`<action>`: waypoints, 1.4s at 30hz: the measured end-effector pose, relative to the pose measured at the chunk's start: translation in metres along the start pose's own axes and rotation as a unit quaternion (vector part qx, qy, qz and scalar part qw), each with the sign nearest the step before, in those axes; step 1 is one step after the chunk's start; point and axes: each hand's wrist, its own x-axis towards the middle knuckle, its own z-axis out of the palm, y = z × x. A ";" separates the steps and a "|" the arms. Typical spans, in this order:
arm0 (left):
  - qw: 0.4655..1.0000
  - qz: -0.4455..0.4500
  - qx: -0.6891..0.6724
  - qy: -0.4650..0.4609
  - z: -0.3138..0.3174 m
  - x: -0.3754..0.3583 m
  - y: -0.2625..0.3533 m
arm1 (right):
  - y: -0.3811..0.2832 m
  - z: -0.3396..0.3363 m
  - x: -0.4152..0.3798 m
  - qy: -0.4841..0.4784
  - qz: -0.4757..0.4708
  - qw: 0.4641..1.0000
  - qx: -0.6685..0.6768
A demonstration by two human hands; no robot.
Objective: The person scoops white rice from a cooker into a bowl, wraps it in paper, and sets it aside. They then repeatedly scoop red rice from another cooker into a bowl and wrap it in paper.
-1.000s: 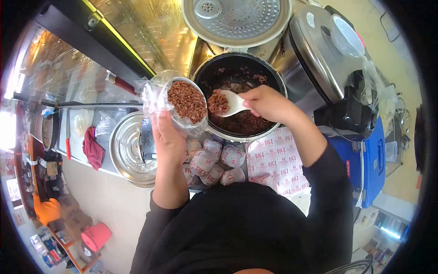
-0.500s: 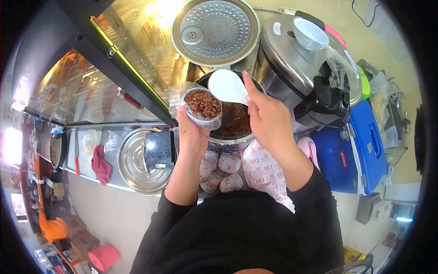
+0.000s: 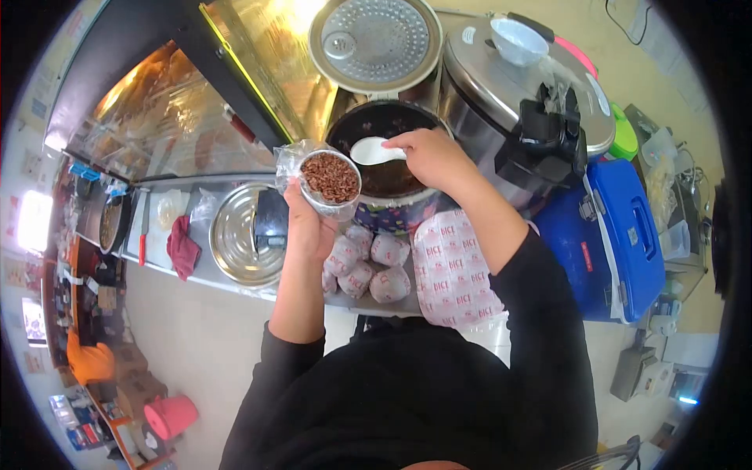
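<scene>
spoon (image 3: 373, 151) white | rice (image 3: 330, 177) reddish-brown | cooler (image 3: 615, 243) blue | wrappers (image 3: 453, 270) white, red print

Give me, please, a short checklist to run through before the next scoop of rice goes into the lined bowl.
1. Bowl held level in the left hand: ok.
2. Plastic liner folded over the bowl rim: ok.
3. Rice paddle gripped in the right hand, over the open cooker pot: ok.
4. Room left in the bowl: not ok, rice reaches the rim.
5. Rice on the paddle: cannot tell, its face looks bare.
6. Wrapped rice parcels lying apart from the pot: ok.
</scene>
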 end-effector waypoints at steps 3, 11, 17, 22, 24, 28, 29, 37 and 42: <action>0.995 -0.074 -0.037 -0.054 0.005 -0.032 -0.011 | 0.008 -0.009 -0.037 0.077 -0.011 0.997 0.015; 0.970 -0.231 0.066 -0.030 0.043 -0.084 -0.112 | 0.148 0.022 -0.253 -0.096 0.038 0.993 -0.052; 0.822 0.154 0.526 -0.151 0.047 -0.085 -0.226 | 0.160 0.027 -0.337 -0.154 0.022 0.987 -0.039; 0.600 0.214 0.724 -0.263 0.062 -0.094 -0.266 | 0.152 0.020 -0.334 -0.151 -0.036 0.982 -0.106; 0.589 0.225 0.733 -0.254 0.062 -0.095 -0.270 | 0.160 0.024 -0.334 -0.141 -0.072 0.983 -0.095; 0.642 0.212 0.706 -0.210 0.060 -0.100 -0.261 | 0.168 0.032 -0.335 -0.120 -0.121 0.983 -0.074; 0.663 0.208 0.692 -0.194 0.060 -0.100 -0.259 | 0.169 0.033 -0.333 -0.107 -0.131 0.983 -0.071; 0.910 0.085 0.405 -0.023 0.032 -0.084 -0.244 | 0.161 0.014 -0.308 -0.257 -0.110 0.957 -0.079; 0.926 -0.072 0.365 0.061 0.013 -0.095 -0.191 | 0.163 -0.003 -0.279 -0.339 -0.035 0.940 0.018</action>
